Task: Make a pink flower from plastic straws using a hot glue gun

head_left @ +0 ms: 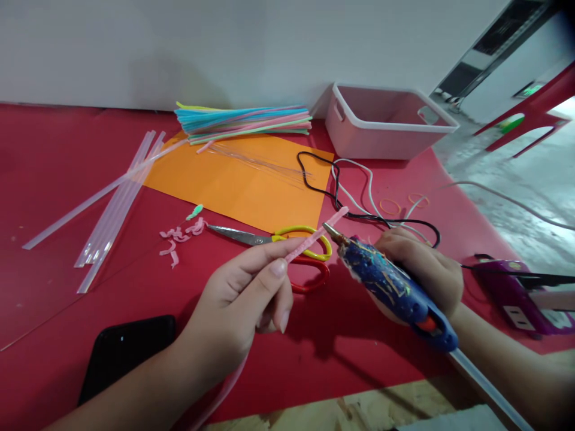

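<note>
**A:** so what's visible? Big red table, orange sheet, white bin at the back cut by nothing but its inside is hard to see.

**B:** yeah. Right hand is wrapped round a blue glue gun, palm hidden behind it, nozzle right by the pink pipe cleaner. Left hand pinches that cleaner between thumb and fingers; its lower end runs out of view. Scissors are partly covered behind it.
</note>
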Action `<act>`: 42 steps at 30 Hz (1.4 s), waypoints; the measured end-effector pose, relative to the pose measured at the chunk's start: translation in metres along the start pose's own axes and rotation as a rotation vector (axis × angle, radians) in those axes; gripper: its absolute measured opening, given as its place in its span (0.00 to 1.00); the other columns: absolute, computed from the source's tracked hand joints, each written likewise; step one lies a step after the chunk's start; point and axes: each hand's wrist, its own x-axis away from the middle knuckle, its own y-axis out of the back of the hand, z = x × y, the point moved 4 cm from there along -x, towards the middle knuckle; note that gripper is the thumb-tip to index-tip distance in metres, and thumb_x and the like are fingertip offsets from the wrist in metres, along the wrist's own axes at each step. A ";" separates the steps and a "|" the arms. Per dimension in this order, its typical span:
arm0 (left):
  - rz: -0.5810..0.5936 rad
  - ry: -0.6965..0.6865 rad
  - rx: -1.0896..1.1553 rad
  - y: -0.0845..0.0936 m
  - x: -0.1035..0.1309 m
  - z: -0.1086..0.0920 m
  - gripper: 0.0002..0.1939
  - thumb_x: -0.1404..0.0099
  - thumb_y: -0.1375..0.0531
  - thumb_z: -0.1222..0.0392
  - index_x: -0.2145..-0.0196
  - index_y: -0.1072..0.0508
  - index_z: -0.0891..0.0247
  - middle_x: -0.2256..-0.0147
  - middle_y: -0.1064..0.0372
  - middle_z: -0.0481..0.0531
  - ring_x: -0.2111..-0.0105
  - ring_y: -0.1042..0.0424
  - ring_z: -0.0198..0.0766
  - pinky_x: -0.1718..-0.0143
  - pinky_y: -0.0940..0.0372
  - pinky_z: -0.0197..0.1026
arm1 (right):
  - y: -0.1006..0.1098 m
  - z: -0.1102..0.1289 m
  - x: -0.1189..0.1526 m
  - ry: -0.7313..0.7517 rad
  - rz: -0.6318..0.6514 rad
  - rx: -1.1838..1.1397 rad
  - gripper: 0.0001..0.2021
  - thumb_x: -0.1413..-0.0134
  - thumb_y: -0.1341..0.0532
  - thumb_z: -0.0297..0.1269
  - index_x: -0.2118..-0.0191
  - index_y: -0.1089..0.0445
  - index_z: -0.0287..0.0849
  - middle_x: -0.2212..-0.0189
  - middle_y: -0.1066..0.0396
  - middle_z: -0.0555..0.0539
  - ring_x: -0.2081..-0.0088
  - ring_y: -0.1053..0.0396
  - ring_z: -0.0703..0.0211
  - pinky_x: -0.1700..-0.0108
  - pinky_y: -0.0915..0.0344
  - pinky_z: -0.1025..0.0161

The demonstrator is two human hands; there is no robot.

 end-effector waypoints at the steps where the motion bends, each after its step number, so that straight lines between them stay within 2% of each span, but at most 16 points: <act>1: 0.013 0.000 0.005 0.000 0.000 0.000 0.15 0.31 0.41 0.57 0.49 0.23 0.59 0.85 0.42 0.41 0.85 0.52 0.27 0.81 0.55 0.34 | 0.000 -0.001 0.000 -0.010 0.006 0.012 0.08 0.45 0.38 0.27 0.62 0.34 0.46 0.74 0.33 0.50 0.74 0.36 0.58 0.70 0.39 0.59; 16: 0.058 0.032 0.075 0.002 0.001 0.000 0.12 0.30 0.41 0.56 0.52 0.21 0.54 0.86 0.42 0.41 0.84 0.52 0.28 0.81 0.57 0.34 | -0.004 0.000 -0.001 0.039 0.063 -0.002 0.08 0.44 0.41 0.26 0.60 0.35 0.45 0.74 0.32 0.48 0.73 0.35 0.57 0.69 0.37 0.57; 28: 0.050 0.023 0.094 0.002 0.001 0.000 0.14 0.30 0.41 0.58 0.49 0.22 0.58 0.86 0.42 0.41 0.84 0.50 0.27 0.82 0.56 0.32 | -0.004 0.002 0.000 0.023 0.060 -0.031 0.03 0.41 0.41 0.28 0.63 0.34 0.42 0.74 0.31 0.49 0.73 0.34 0.61 0.68 0.38 0.60; 42: 0.057 0.034 0.108 0.002 -0.001 0.000 0.11 0.31 0.40 0.57 0.54 0.19 0.53 0.87 0.42 0.42 0.84 0.51 0.27 0.82 0.56 0.32 | -0.005 0.008 -0.007 0.072 0.098 0.012 0.04 0.37 0.43 0.28 0.65 0.35 0.42 0.76 0.32 0.50 0.75 0.35 0.62 0.69 0.38 0.62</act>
